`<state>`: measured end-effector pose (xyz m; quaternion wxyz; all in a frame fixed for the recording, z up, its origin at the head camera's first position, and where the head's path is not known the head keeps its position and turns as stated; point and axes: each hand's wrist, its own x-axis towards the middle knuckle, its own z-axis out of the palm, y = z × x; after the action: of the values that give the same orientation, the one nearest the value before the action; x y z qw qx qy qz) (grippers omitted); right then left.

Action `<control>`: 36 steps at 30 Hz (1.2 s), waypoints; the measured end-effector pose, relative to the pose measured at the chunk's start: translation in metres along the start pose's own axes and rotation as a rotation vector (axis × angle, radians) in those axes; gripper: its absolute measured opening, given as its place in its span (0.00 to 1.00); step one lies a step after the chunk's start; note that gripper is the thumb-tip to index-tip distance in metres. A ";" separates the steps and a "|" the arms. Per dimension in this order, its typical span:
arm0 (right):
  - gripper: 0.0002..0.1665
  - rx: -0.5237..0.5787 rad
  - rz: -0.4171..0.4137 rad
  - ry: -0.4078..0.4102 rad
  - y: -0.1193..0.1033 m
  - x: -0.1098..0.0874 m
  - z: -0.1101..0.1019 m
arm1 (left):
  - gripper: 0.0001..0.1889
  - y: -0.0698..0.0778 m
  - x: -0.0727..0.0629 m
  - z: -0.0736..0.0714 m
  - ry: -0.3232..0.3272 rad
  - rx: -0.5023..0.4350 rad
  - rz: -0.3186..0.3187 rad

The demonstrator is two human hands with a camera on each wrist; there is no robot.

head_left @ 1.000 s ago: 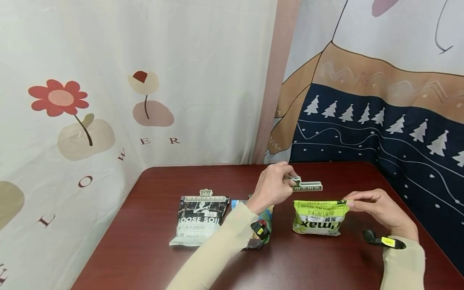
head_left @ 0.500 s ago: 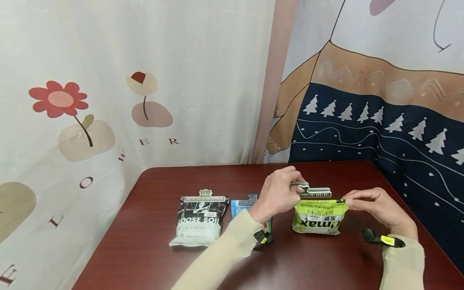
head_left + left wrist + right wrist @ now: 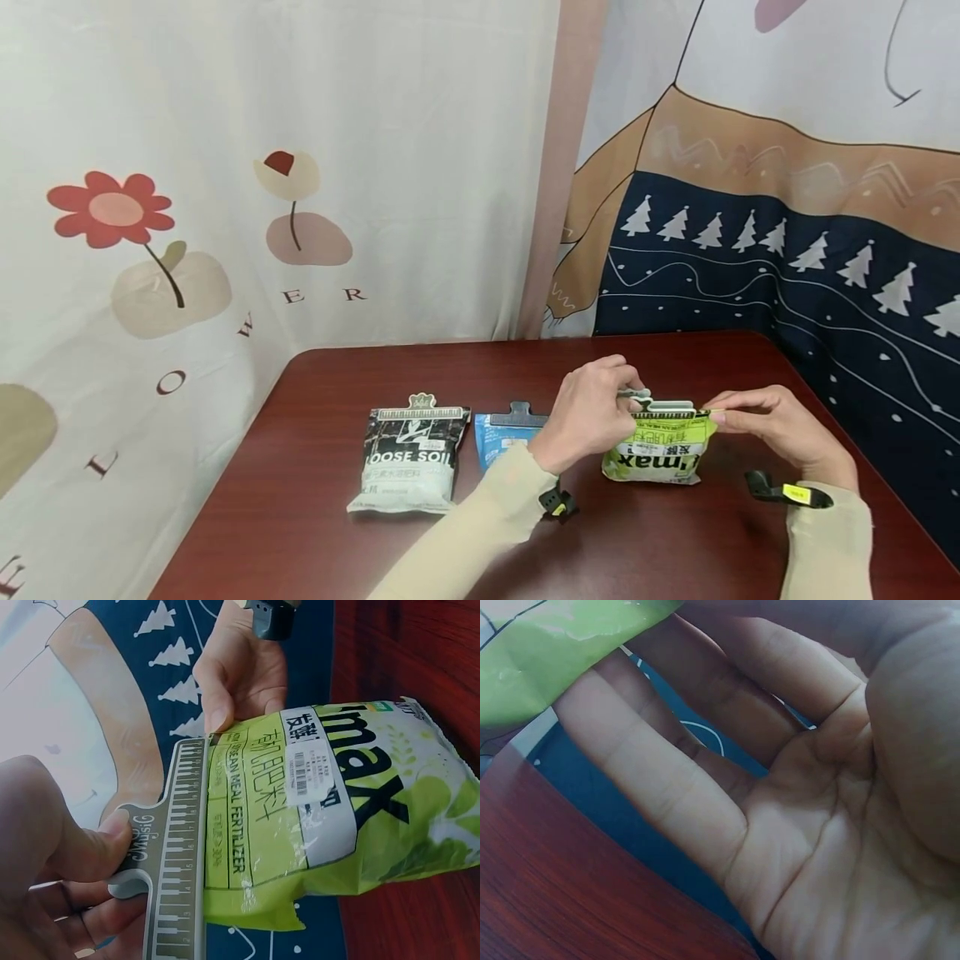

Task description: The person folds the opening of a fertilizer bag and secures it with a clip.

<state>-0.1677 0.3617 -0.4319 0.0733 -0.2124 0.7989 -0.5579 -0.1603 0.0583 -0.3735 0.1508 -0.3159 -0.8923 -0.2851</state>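
My left hand (image 3: 596,410) pinches the handles of a wide clip (image 3: 174,847) with a piano-key pattern. The clip's long edge lies along the folded top of a green fertilizer bag (image 3: 300,810). At the bag's upper right corner, my right hand (image 3: 783,429) pinches the plastic between thumb and fingers. In the right wrist view, only a green strip of the bag shows past the fingers. The bag stands upright on the table in the head view, its printing upside down.
To the left, a black and white soil bag (image 3: 411,467) carries a similar clip (image 3: 422,408) on its top. Between it and my left forearm is a blue bag (image 3: 498,437) with a dark clip (image 3: 519,414), partly hidden. All stand on a red-brown table (image 3: 300,500) against curtains.
My left hand has moved right and down, bringing the clip from above the green bag to its top edge. My right hand keeps its pinch on the corner.
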 end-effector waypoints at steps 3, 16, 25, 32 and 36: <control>0.12 0.012 0.016 0.001 -0.001 0.000 0.000 | 0.09 0.001 0.001 0.003 -0.004 0.006 0.004; 0.11 0.001 0.028 0.035 -0.003 -0.002 0.002 | 0.06 0.006 0.005 0.013 -0.013 0.010 0.018; 0.09 -0.013 0.004 0.074 -0.002 -0.003 -0.001 | 0.06 0.011 0.008 0.017 -0.028 0.027 0.019; 0.09 0.048 -0.023 0.041 0.000 -0.006 -0.004 | 0.05 0.015 0.009 0.021 -0.039 0.042 0.025; 0.10 0.097 -0.053 0.020 0.002 -0.009 -0.006 | 0.05 0.017 0.009 0.024 -0.039 0.043 0.034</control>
<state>-0.1626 0.3710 -0.4327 0.0607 -0.2243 0.7656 -0.5999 -0.1578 0.0883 -0.3816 0.1451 -0.3333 -0.8954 -0.2571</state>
